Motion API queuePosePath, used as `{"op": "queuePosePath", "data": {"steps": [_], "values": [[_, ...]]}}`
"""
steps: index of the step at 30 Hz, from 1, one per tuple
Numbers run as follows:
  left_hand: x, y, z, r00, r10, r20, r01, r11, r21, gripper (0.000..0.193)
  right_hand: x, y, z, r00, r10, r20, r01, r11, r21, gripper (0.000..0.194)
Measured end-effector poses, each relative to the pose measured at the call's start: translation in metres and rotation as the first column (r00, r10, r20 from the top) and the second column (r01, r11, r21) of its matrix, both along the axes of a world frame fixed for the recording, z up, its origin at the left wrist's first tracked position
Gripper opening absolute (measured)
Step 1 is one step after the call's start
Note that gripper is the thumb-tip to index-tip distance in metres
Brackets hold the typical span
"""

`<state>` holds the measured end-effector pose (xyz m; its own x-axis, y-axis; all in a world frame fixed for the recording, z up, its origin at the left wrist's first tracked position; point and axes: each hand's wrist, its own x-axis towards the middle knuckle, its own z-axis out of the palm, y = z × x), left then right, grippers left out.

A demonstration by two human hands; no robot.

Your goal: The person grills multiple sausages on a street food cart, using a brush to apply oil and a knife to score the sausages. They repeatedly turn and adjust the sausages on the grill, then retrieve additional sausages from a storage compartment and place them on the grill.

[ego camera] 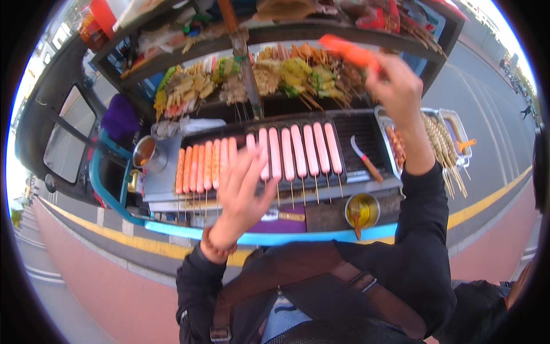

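Note:
My right hand (397,86) is raised at the upper right, closed around an elongated orange-red object (352,51), too blurred to name more exactly. My left hand (242,189), with a beaded bracelet on its wrist, hovers with spread fingers over the grill and covers some of the sausages. Pale pink skewered sausages (296,150) lie side by side on the right part of the roller tray. On its left part, browner sausages (193,167) lie in another row. Their bamboo sticks point towards me.
A curved knife (365,159) lies across the grill's right end. Before it stands an oil pot (369,210) with a brush. Skewered food (438,137) fills a metal tray at right. A wooden post (245,64) rises before the shelf of skewers; a sauce pot (148,152) stands left.

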<state>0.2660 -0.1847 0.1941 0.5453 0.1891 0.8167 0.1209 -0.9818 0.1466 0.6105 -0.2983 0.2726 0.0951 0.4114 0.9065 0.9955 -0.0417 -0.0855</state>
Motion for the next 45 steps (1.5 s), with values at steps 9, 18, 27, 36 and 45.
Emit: {"op": "queuePosePath", "data": {"steps": [9, 18, 27, 36, 45], "values": [[0.023, -0.045, -0.059, 0.834, -0.394, -0.387, -0.084, 0.602, -0.794, 0.047, -0.079, -0.086, -0.167, 0.755, -0.295, -0.585, 0.040, 0.912, -0.408, 0.052], [-0.047, -0.067, -0.101, 0.903, -0.426, -0.048, -0.035, 0.037, -0.999, 0.033, -0.045, -0.100, -0.250, 0.783, -0.558, -0.274, 0.258, 0.693, -0.673, 0.026], [-0.136, -0.082, -0.112, 0.922, -0.255, -0.291, -0.207, 0.311, -0.928, 0.038, -0.264, -0.080, -0.200, 0.464, 0.164, -0.871, -0.769, 0.562, -0.304, 0.025], [-0.233, -0.093, -0.138, 0.968, -0.031, -0.248, -0.221, 0.354, -0.909, 0.035, -0.356, -0.044, -0.213, 0.346, 0.122, -0.930, -0.906, 0.300, -0.298, 0.028], [-0.283, -0.091, -0.138, 0.954, 0.100, -0.282, -0.296, 0.452, -0.842, 0.029, -0.406, -0.029, -0.215, 0.352, 0.138, -0.926, -0.911, 0.276, -0.305, 0.026]]}}
